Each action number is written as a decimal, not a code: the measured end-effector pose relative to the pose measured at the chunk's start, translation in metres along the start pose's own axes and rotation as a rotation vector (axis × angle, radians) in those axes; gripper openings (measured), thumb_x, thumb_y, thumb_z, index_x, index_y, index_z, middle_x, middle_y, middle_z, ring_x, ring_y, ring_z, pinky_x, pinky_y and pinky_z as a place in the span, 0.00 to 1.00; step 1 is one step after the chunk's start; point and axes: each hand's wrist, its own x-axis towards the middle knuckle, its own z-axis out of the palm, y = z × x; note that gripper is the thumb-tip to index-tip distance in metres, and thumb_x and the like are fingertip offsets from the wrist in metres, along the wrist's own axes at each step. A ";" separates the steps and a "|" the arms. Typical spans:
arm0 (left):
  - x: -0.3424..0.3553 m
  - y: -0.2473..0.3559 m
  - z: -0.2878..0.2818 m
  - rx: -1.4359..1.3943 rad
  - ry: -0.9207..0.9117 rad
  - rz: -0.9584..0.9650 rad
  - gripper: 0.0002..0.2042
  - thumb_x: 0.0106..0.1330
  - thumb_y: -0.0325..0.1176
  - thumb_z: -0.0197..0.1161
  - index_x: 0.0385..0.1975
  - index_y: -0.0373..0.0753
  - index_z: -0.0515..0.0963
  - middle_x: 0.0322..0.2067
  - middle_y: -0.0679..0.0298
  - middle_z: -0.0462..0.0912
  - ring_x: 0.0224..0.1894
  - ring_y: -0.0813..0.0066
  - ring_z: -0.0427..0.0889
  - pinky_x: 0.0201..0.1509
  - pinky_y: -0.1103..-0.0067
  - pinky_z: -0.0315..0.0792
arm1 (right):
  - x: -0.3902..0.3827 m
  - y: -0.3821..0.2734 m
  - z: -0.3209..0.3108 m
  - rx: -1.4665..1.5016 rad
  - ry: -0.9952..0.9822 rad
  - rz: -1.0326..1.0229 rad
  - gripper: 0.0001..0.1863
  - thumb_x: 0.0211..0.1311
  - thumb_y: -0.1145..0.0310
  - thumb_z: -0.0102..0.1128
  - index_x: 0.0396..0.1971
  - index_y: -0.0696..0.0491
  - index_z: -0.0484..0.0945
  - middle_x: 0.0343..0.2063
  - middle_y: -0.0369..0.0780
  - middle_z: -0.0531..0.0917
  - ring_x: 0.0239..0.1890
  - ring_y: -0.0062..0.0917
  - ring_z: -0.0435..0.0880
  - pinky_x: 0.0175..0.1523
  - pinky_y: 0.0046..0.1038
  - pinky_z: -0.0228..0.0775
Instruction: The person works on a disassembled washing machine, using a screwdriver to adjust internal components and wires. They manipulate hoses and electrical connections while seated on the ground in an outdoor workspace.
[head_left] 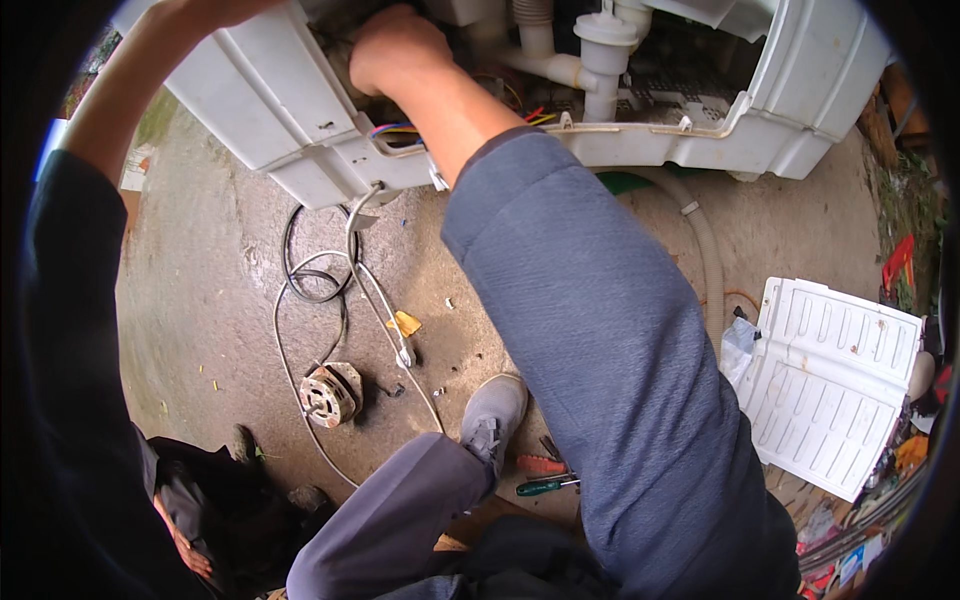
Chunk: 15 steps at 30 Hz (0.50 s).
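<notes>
The white plastic housing (pixel 250 90) of what looks like a washing machine stands before me, its lower side open. My right hand (pixel 398 48) reaches into the opening at the left, bent at the wrist. Its fingers are hidden inside, so what they touch does not show. Close to my right wrist run coloured wires (pixel 398 132). White drain pipes and a valve (pixel 606 50) stand further right inside. My left hand (pixel 215 8) lies along the housing's upper left edge, mostly cut off by the picture's rim, with its fingers out of sight.
A small motor (pixel 330 395) lies on the concrete beside a looped grey cord (pixel 350 250) with a plug. A green-handled screwdriver (pixel 545 487) rests by my shoe (pixel 495 415). Right are a grey hose (pixel 710 260) and a slotted white panel (pixel 825 385). Another person's hand (pixel 185 545) shows lower left.
</notes>
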 end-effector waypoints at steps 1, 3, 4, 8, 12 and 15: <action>0.001 0.000 -0.001 -0.011 -0.007 0.002 0.13 0.46 0.33 0.57 0.04 0.45 0.65 0.07 0.63 0.68 0.12 0.65 0.63 0.42 0.67 0.65 | -0.002 0.000 -0.007 0.087 -0.010 0.019 0.31 0.60 0.62 0.65 0.61 0.61 0.77 0.67 0.54 0.73 0.63 0.42 0.80 0.60 0.32 0.79; 0.003 -0.001 -0.002 -0.031 -0.030 -0.001 0.14 0.47 0.34 0.57 0.04 0.45 0.64 0.07 0.63 0.68 0.13 0.65 0.62 0.42 0.68 0.65 | -0.005 -0.004 -0.023 0.048 -0.118 0.093 0.26 0.57 0.64 0.66 0.57 0.55 0.82 0.61 0.48 0.80 0.61 0.37 0.82 0.61 0.32 0.79; 0.005 -0.001 -0.003 -0.039 -0.045 -0.010 0.15 0.48 0.35 0.57 0.03 0.44 0.64 0.07 0.63 0.69 0.13 0.65 0.63 0.44 0.67 0.65 | -0.005 -0.005 -0.033 0.025 -0.173 0.128 0.25 0.56 0.64 0.67 0.55 0.51 0.84 0.58 0.45 0.84 0.61 0.35 0.83 0.61 0.33 0.79; 0.006 -0.002 -0.004 -0.043 -0.138 -0.059 0.15 0.48 0.37 0.57 0.03 0.44 0.66 0.07 0.61 0.70 0.13 0.63 0.64 0.45 0.67 0.64 | 0.021 -0.008 -0.050 -0.148 -0.337 -0.026 0.21 0.55 0.65 0.69 0.51 0.51 0.87 0.57 0.45 0.84 0.59 0.39 0.84 0.61 0.38 0.79; 0.005 -0.005 -0.002 -0.053 -0.090 -0.042 0.15 0.48 0.37 0.57 0.03 0.43 0.66 0.07 0.60 0.70 0.13 0.61 0.64 0.45 0.67 0.64 | 0.055 -0.001 -0.036 -0.216 -0.323 -0.187 0.20 0.50 0.68 0.71 0.47 0.51 0.89 0.56 0.44 0.84 0.60 0.37 0.83 0.61 0.37 0.78; 0.004 -0.007 0.002 -0.050 -0.072 -0.052 0.15 0.47 0.37 0.58 0.03 0.42 0.66 0.07 0.59 0.70 0.14 0.60 0.65 0.46 0.67 0.64 | 0.059 0.010 -0.020 -0.144 -0.240 -0.161 0.19 0.52 0.69 0.70 0.47 0.51 0.89 0.56 0.43 0.85 0.60 0.37 0.83 0.60 0.37 0.78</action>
